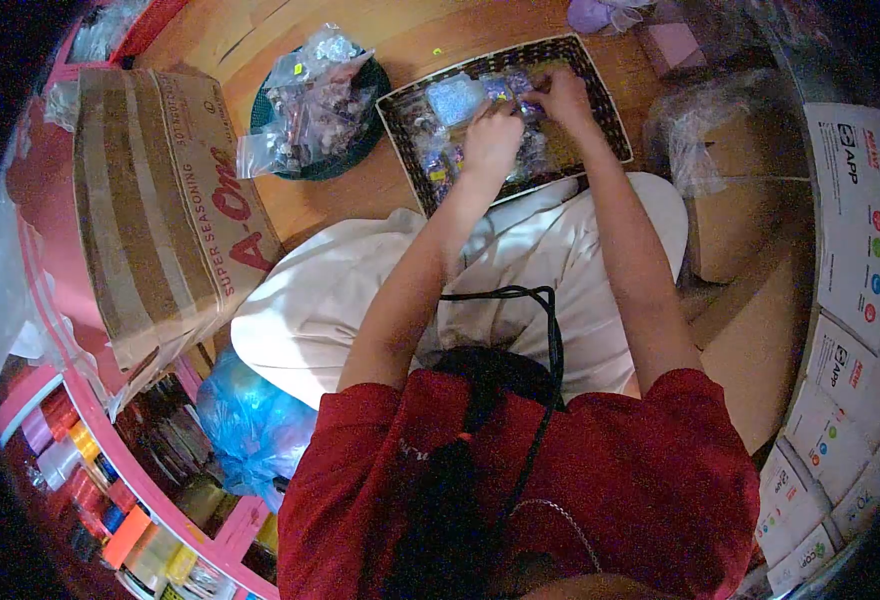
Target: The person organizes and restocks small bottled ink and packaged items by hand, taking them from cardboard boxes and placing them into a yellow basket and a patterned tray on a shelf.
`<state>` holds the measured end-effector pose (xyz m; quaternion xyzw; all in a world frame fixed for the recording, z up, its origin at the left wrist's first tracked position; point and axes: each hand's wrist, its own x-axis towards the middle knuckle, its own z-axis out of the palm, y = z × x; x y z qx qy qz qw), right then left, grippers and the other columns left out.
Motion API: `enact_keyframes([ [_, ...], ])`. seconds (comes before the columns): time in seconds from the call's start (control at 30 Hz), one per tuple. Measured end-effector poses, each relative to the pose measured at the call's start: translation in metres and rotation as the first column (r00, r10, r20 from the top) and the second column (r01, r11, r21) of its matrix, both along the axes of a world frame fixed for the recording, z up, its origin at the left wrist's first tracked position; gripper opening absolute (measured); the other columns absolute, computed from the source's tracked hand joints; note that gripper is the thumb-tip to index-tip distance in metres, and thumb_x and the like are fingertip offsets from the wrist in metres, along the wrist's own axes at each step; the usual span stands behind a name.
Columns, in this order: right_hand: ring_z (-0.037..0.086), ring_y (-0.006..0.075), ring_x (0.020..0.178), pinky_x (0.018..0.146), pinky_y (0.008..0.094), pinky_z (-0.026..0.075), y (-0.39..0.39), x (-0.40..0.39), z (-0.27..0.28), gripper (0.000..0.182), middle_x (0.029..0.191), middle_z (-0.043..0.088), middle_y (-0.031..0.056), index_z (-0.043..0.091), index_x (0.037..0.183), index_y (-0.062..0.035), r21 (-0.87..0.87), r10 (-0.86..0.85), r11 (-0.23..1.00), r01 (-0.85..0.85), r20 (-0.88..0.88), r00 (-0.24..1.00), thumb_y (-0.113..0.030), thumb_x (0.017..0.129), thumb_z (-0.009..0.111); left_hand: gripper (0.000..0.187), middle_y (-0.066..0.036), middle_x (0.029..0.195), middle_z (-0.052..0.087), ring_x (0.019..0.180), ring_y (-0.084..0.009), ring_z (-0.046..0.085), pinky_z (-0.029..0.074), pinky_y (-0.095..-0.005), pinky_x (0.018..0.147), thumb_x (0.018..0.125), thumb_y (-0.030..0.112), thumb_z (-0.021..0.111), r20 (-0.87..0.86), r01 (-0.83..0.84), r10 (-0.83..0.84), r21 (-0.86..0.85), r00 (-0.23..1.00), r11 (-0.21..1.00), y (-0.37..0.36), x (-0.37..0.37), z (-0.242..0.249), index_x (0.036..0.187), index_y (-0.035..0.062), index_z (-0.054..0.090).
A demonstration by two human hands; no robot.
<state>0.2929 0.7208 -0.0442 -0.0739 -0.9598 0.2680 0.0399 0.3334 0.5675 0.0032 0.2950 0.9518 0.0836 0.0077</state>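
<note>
A dark woven basket (608, 125) with a pale rim lies on the floor in front of my crossed legs. Small clear bags with purple, blue and silvery contents fill much of it. My left hand (493, 135) is over the basket's middle, beside a light blue packet (456, 99), its fingers curled; what they hold, if anything, is hidden. Over the basket's right part is my right hand (562, 97), fingers bent and pressed together near small bags; no held item can be made out.
Left of the basket, a round green tray (375, 105) bears a pile of clear bags. A cardboard box (150, 200) stands at the left, above a blue plastic bag (255, 420). White boxes (860, 220) are stacked at the right, near a brown carton (750, 225).
</note>
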Motion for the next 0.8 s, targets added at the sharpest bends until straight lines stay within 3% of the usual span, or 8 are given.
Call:
enact_keyframes([
  [0.03, 0.062, 0.0317, 0.075, 0.069, 0.0379, 0.048, 0.0, 0.0, 0.0, 0.043, 0.079, 0.063, 0.017, 0.064, 0.082, -0.0015, 0.018, 0.002, 1.0, -0.002, -0.007, 1.0, -0.037, 0.059, 0.075, 0.016, -0.012, 0.087, 0.061, 0.087, -0.0235, 0.059, 0.044, -0.0351, 0.084, 0.067, 0.007, 0.053, 0.005, -0.005, 0.005, -0.005, 1.0, 1.0, 0.0, 0.0, 0.0, 0.076, 0.0017, 0.064],
  [0.13, 0.061, 0.0322, 0.075, 0.068, 0.0387, 0.048, 0.003, 0.0, 0.003, 0.043, 0.077, 0.063, 0.0178, 0.064, 0.079, -0.0016, -0.024, 0.005, 1.0, -0.004, 0.055, 0.998, -0.037, 0.059, 0.076, 0.017, -0.012, 0.084, 0.059, 0.087, -0.0239, 0.058, 0.043, -0.0343, 0.084, 0.068, 0.008, 0.053, -0.279, -0.005, 0.028, 0.084, 0.96, 0.996, 0.001, -0.001, -0.01, 0.081, 0.0024, 0.063],
  [0.23, 0.061, 0.032, 0.073, 0.067, 0.0388, 0.048, 0.002, 0.001, 0.002, 0.042, 0.075, 0.062, 0.018, 0.063, 0.076, -0.0016, -0.031, 0.002, 1.0, -0.001, 0.03, 1.0, -0.038, 0.059, 0.076, 0.027, -0.012, 0.087, 0.056, 0.086, -0.0261, 0.055, 0.044, -0.0352, 0.082, 0.067, 0.01, 0.055, -0.199, -0.021, 0.036, 0.08, 0.979, 0.997, 0.001, -0.001, -0.016, 0.093, 0.0052, 0.06],
  [0.33, 0.061, 0.0313, 0.07, 0.066, 0.0382, 0.048, 0.003, -0.002, -0.015, 0.041, 0.073, 0.062, 0.0172, 0.063, 0.074, -0.0012, 0.0, 0.001, 1.0, -0.001, -0.017, 1.0, -0.037, 0.059, 0.076, 0.022, -0.011, 0.09, 0.057, 0.09, -0.0243, 0.055, 0.041, -0.0362, 0.085, 0.066, 0.011, 0.055, -0.327, 0.035, -0.014, 0.059, 0.945, 0.998, -0.001, 0.004, -0.018, 0.085, 0.0067, 0.064],
  [0.5, 0.062, 0.0278, 0.069, 0.065, 0.0364, 0.048, 0.01, -0.007, -0.03, 0.039, 0.073, 0.063, 0.0149, 0.062, 0.074, -0.0022, 0.091, -0.019, 0.996, 0.022, -0.025, 0.999, -0.036, 0.059, 0.076, 0.013, -0.01, 0.095, 0.058, 0.094, -0.0224, 0.053, 0.034, -0.0402, 0.091, 0.063, 0.013, 0.056, -0.347, 0.016, -0.019, -0.013, 0.937, 1.0, -0.001, 0.008, -0.02, 0.068, 0.0085, 0.066],
  [0.6, 0.062, 0.0235, 0.073, 0.066, 0.0327, 0.047, 0.0, -0.007, 0.001, 0.031, 0.077, 0.063, 0.0124, 0.062, 0.08, -0.0022, -0.118, -0.026, 0.993, 0.016, -0.09, 0.996, -0.028, 0.067, 0.072, 0.013, -0.011, 0.102, 0.057, 0.097, -0.023, 0.052, 0.033, -0.0425, 0.091, 0.063, 0.015, 0.056, -0.314, -0.005, -0.01, -0.046, 0.949, 0.999, 0.0, 0.009, -0.019, 0.067, 0.0089, 0.067],
  [0.7, 0.062, 0.0222, 0.072, 0.066, 0.0322, 0.047, 0.002, -0.011, -0.027, 0.023, 0.076, 0.064, 0.0112, 0.062, 0.082, -0.0037, -0.258, 0.157, 0.949, -0.184, -0.122, 0.98, -0.022, 0.07, 0.069, 0.012, -0.011, 0.103, 0.057, 0.098, -0.0241, 0.052, 0.032, -0.0444, 0.092, 0.065, 0.014, 0.057, -0.283, 0.001, -0.008, -0.027, 0.959, 1.0, 0.001, 0.01, -0.018, 0.069, 0.0098, 0.067],
  [0.8, 0.062, 0.0216, 0.073, 0.067, 0.0322, 0.047, -0.006, -0.003, -0.006, 0.02, 0.078, 0.064, 0.0111, 0.062, 0.083, -0.004, -0.255, 0.127, 0.958, -0.131, -0.03, 0.991, -0.019, 0.071, 0.068, 0.013, -0.011, 0.099, 0.058, 0.092, -0.0258, 0.053, 0.037, -0.0417, 0.086, 0.067, 0.012, 0.056, -0.308, 0.07, -0.034, 0.107, 0.951, 0.992, -0.007, 0.011, -0.012, 0.076, 0.0085, 0.066],
])
